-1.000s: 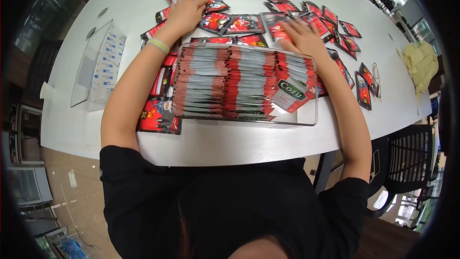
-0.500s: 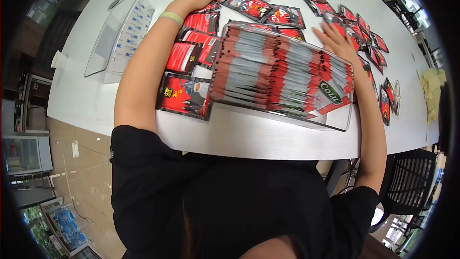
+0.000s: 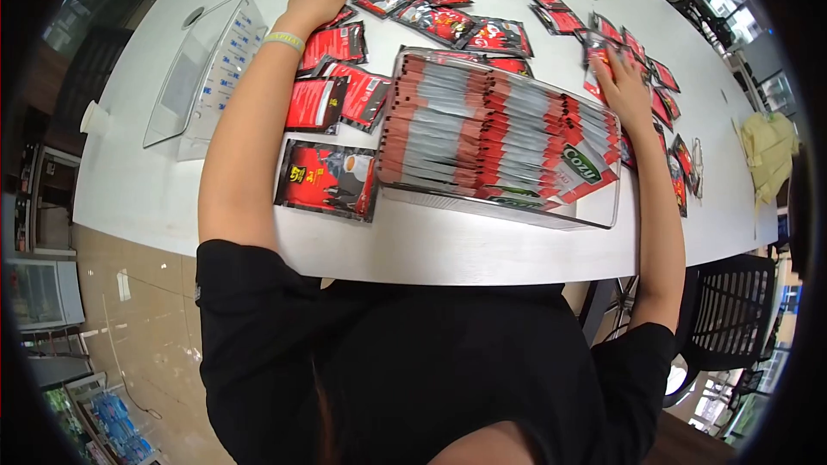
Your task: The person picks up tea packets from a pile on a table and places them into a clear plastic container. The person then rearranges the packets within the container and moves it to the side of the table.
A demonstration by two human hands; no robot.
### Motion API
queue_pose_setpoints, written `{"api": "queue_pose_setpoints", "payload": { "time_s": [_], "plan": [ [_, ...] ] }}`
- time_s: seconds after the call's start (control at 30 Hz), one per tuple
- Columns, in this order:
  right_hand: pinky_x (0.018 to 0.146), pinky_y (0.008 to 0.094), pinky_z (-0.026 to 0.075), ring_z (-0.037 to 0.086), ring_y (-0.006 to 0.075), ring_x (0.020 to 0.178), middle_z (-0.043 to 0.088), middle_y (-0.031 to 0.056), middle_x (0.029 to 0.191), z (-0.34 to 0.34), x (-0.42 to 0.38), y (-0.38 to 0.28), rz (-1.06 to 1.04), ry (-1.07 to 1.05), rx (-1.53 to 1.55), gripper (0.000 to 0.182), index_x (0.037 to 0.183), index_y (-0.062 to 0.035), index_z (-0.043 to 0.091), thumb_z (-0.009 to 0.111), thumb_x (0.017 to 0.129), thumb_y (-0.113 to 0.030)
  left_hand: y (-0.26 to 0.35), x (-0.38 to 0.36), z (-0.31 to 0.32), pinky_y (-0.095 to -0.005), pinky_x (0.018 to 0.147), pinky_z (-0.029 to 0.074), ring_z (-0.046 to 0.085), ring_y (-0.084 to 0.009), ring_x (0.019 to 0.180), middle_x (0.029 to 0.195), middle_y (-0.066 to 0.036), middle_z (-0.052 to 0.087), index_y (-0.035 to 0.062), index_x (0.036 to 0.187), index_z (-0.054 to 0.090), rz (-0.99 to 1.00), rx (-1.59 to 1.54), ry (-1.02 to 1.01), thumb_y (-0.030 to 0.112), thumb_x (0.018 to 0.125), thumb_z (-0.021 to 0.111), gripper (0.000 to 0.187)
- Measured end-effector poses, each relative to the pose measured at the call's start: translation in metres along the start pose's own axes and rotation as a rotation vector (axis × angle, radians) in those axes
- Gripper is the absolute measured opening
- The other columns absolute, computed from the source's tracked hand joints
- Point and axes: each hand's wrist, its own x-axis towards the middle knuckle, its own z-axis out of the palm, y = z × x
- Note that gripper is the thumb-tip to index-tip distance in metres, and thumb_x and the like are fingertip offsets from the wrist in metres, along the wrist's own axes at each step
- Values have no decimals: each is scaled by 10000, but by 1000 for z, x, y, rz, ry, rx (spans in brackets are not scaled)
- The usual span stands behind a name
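Left hand (image 3: 317,2) resting among red packets (image 3: 334,43); right hand (image 3: 624,88) touching other packets (image 3: 606,27); clear box (image 3: 596,208) standing between arms (image 3: 244,151) on table (image 3: 482,260).

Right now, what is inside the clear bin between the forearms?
The clear bin holds packets packed in three rows, with one tilted Cozy packet at the right. Their lower parts and most of the bin's floor are covered.

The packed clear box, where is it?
In the head view, the packed clear box stands on the table, near the front, right of a flat red packet.
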Motion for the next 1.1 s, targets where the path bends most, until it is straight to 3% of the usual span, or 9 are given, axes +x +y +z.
{"api": "queue_pose_setpoints", "payload": {
  "time_s": [0.1,0.27,0.33,0.5,0.63,0.77,0.83,0.97,1.1],
  "plan": [
    [1075,714,208,286,348,1470,364,135,1566,-21,-17,-22,-133,-35,89,659,1505,-294,409,401,953,-654,14,-5,6,-643,1063,335,496,-481,1272,1457,-194,487,312,1466,442,-10,-69,34,515,944,379,563],
    [1070,350,392,515,321,1319,612,207,1319,-56,-32,-56,-438,-105,668,444,1162,-44,713,429,1043,-364,28,-1,11,-606,1118,262,376,-489,1373,1530,-245,365,355,1484,430,191,-152,-44,686,902,426,669],
    [1029,359,426,573,301,1252,619,194,1314,-62,-31,-56,-373,-179,794,425,1149,-35,715,455,1037,-352,42,-9,4,-588,1137,226,340,-466,1409,1555,-263,311,326,1498,420,245,-204,-62,740,852,466,769],
    [1049,424,412,544,396,1245,610,246,1286,-30,-8,-11,-273,381,314,498,1199,-84,685,454,1008,-482,67,-23,-7,-540,1142,263,353,-448,1407,1521,-319,327,215,1494,445,334,-249,-33,801,745,552,958],
    [1039,436,425,590,368,1186,661,187,1216,-40,-12,5,-73,80,423,550,1296,-151,631,416,994,-558,81,-30,-36,-387,965,470,646,-330,1096,1167,-163,691,105,1382,558,474,-370,42,627,791,679,798],
    [780,432,476,649,361,906,671,198,968,-71,11,37,183,332,369,515,1097,-92,687,424,1002,-524,54,3,-34,-342,967,467,643,-288,1121,1169,-125,696,119,1330,598,427,-613,196,407,957,564,473],
    [878,410,481,633,349,1060,667,206,1107,-56,24,96,97,388,108,533,1156,-127,689,395,1002,-544,21,38,-11,-389,1050,418,562,-321,1247,1338,-144,603,153,1378,554,379,-528,263,355,1000,482,435],
    [1058,686,312,286,430,1437,241,227,1589,15,39,177,452,64,-73,604,1497,-302,388,283,992,-616,-33,82,43,-544,1120,307,398,-398,1389,1514,-164,429,193,1465,461,376,58,379,502,987,442,569],
    [1027,720,330,322,385,1424,318,46,1587,27,60,192,43,-110,-229,496,1497,-401,309,300,1013,-509,-13,75,40,-714,1109,133,192,-433,1482,1614,-150,248,242,1529,368,30,-77,-45,781,849,426,870]
  ]
}}
